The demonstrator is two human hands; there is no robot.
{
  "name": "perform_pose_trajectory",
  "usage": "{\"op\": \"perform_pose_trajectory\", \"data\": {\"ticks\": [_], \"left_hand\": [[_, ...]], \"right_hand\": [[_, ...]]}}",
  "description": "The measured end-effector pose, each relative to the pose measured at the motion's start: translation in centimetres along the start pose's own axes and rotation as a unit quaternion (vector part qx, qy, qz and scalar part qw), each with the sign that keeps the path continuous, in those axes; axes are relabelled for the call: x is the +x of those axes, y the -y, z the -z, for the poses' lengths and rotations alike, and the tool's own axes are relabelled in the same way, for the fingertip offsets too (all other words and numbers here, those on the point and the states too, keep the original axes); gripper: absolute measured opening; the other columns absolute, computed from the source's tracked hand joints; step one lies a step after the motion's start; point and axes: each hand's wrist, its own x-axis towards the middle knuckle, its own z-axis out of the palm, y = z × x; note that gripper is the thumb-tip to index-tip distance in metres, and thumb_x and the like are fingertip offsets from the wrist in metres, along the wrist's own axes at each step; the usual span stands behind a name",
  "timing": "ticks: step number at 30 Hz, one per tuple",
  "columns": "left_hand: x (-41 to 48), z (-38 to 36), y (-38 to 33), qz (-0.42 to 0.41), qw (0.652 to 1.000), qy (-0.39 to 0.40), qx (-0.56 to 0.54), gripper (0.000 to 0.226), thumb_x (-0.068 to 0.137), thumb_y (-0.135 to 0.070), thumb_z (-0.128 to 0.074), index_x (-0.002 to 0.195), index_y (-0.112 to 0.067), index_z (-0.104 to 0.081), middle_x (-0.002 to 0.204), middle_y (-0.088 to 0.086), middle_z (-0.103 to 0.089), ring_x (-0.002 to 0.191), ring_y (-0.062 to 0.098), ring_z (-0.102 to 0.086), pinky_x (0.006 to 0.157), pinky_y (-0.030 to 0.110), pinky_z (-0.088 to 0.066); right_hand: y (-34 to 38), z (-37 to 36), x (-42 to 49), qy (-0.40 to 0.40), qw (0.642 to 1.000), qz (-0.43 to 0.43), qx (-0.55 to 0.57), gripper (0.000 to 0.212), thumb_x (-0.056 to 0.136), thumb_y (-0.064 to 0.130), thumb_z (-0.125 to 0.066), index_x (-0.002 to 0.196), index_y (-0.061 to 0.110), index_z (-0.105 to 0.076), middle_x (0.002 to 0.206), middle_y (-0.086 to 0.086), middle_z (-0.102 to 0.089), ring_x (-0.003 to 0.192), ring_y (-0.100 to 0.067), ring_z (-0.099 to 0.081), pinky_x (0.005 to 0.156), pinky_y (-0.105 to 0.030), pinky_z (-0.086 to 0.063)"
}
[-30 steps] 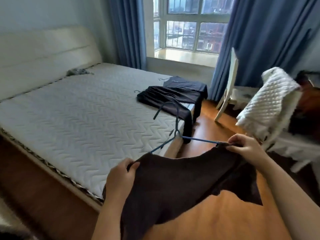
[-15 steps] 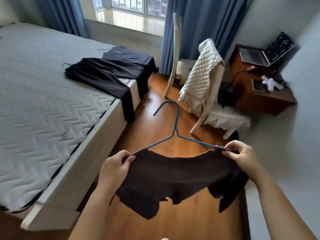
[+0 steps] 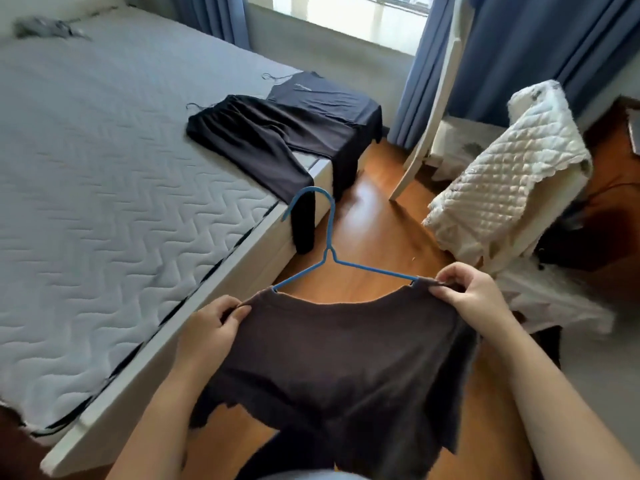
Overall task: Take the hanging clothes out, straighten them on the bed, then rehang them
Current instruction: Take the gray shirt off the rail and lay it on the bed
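Fingers of both hands pinch the top corners of a dark brown garment [image 3: 343, 368]: the left hand [image 3: 207, 332] has thumb and forefinger closed on the near-left shoulder, the right hand [image 3: 474, 303] nips the right shoulder with its fingertips pressed together on the cloth. The garment hangs spread between them over the wooden floor [image 3: 377, 233], just right of the bed.

The bed [image 3: 104, 188] fills the left side, its grey quilted mattress bare but for clothes near the far right corner. There a pair of black trousers [image 3: 263, 147] lies flat, one leg drooping over the bed's edge toward the floor, and just beyond it a dark navy top [image 3: 329, 102] drapes over the corner; thin hanger hooks show at their far ends. A small grey bundle [image 3: 41, 27] sits at the far left of the mattress.

On the right, a white quilted cover [image 3: 512, 181] is slung over a chair.

A blue wire hanger [image 3: 329, 251] sits inside the brown garment, its arms running into both shoulders and its hook pointing away toward the bed.
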Motion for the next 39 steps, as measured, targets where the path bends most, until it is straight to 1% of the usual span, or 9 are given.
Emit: {"op": "perform_pose_trajectory", "data": {"ticks": [4, 10, 14, 19, 22, 25, 29, 32, 39], "left_hand": [[7.1, 2.0, -0.8, 0.046, 0.998, -0.035, 0.005, 0.028, 0.086, -0.022, -0.059, 0.063, -0.037, -0.051, 0.069, -0.005, -0.062, 0.071, 0.018, -0.057, 0.064, 0.032, -0.041], [16.1, 3.7, -1.6, 0.058, 0.992, -0.064, 0.09, 0.014, 0.089, -0.023, -0.054, 0.08, -0.016, -0.062, 0.082, 0.013, -0.067, 0.081, 0.034, -0.058, 0.065, 0.034, -0.035], [20.1, 3.9, -1.5, 0.097, 0.984, -0.106, 0.103, 0.015, 0.09, -0.024, -0.053, 0.082, -0.016, -0.063, 0.084, 0.014, -0.068, 0.082, 0.035, -0.059, 0.065, 0.035, -0.038], [23.8, 4.0, -2.9, 0.182, 0.963, -0.181, 0.076, 0.019, 0.09, -0.024, -0.052, 0.072, -0.021, -0.057, 0.069, 0.006, -0.058, 0.076, 0.031, -0.055, 0.062, 0.035, -0.036], [25.1, 4.1, -4.1, 0.215, 0.936, -0.259, 0.103, 0.017, 0.09, -0.022, -0.053, 0.083, -0.009, -0.063, 0.079, 0.016, -0.066, 0.082, 0.037, -0.059, 0.068, 0.04, -0.043], [26.1, 3.9, -5.0, 0.236, 0.91, -0.309, 0.14, 0.019, 0.089, -0.019, -0.054, 0.096, -0.003, -0.064, 0.091, 0.021, -0.068, 0.087, 0.042, -0.061, 0.073, 0.043, -0.046], [27.5, 4.0, -5.0, 0.274, 0.881, -0.352, 0.158, 0.019, 0.088, -0.019, -0.056, 0.086, -0.001, -0.062, 0.079, 0.021, -0.066, 0.078, 0.043, -0.06, 0.065, 0.04, -0.043], [29.2, 5.1, -4.0, 0.303, 0.865, -0.368, 0.155, 0.019, 0.087, -0.019, -0.057, 0.082, -0.001, -0.061, 0.078, 0.022, -0.066, 0.077, 0.044, -0.06, 0.065, 0.042, -0.045], [37.2, 11.6, 2.2, 0.275, 0.863, -0.377, 0.195, 0.023, 0.087, -0.015, -0.059, 0.072, 0.003, -0.057, 0.065, 0.023, -0.062, 0.06, 0.043, -0.059, 0.053, 0.043, -0.046]], "right_hand": [[4.1, -2.3, 9.4, 0.042, 0.999, 0.015, -0.012, 0.025, 0.075, 0.009, -0.072, 0.066, 0.027, -0.056, 0.069, 0.004, -0.06, 0.071, -0.017, -0.055, 0.075, -0.034, -0.043], [8.3, -5.7, 20.8, 0.101, 0.992, 0.064, -0.038, 0.025, 0.076, 0.011, -0.071, 0.067, 0.027, -0.054, 0.072, 0.002, -0.062, 0.077, -0.021, -0.058, 0.074, -0.035, -0.046], [10.2, -7.9, 28.6, 0.151, 0.983, 0.095, -0.041, 0.028, 0.074, 0.011, -0.073, 0.064, 0.029, -0.054, 0.07, 0.001, -0.062, 0.075, -0.023, -0.059, 0.072, -0.037, -0.047], [14.3, -11.6, 38.6, 0.225, 0.954, 0.191, -0.054, 0.029, 0.074, 0.011, -0.074, 0.064, 0.028, -0.052, 0.066, 0.011, -0.058, 0.066, -0.006, -0.053, 0.062, -0.009, -0.04], [17.9, -13.3, 43.9, 0.282, 0.917, 0.261, -0.106, 0.017, 0.076, 0.016, -0.072, 0.072, 0.02, -0.056, 0.066, 0.015, -0.055, 0.067, 0.001, -0.052, 0.061, -0.003, -0.037], [21.5, -15.3, 48.3, 0.328, 0.877, 0.318, -0.15, 0.01, 0.08, 0.021, -0.069, 0.076, 0.017, -0.06, 0.067, 0.009, -0.057, 0.066, -0.008, -0.051, 0.059, -0.007, -0.038], [25.3, -19.3, 52.0, 0.356, 0.834, 0.371, -0.197, 0.014, 0.081, 0.024, -0.066, 0.072, 0.022, -0.056, 0.073, 0.002, -0.058, 0.074, -0.016, -0.052, 0.06, -0.022, -0.032], [27.4, -22.5, 54.0, 0.374, 0.823, 0.377, -0.202, 0.015, 0.081, 0.022, -0.067, 0.072, 0.021, -0.056, 0.074, 0.001, -0.057, 0.076, -0.016, -0.052, 0.058, -0.016, -0.033], [32.8, -30.1, 58.9, 0.366, 0.814, 0.366, -0.263, 0.019, 0.083, 0.028, -0.064, 0.069, 0.021, -0.054, 0.076, -0.001, -0.057, 0.08, -0.022, -0.055, 0.072, -0.033, -0.042]]}}
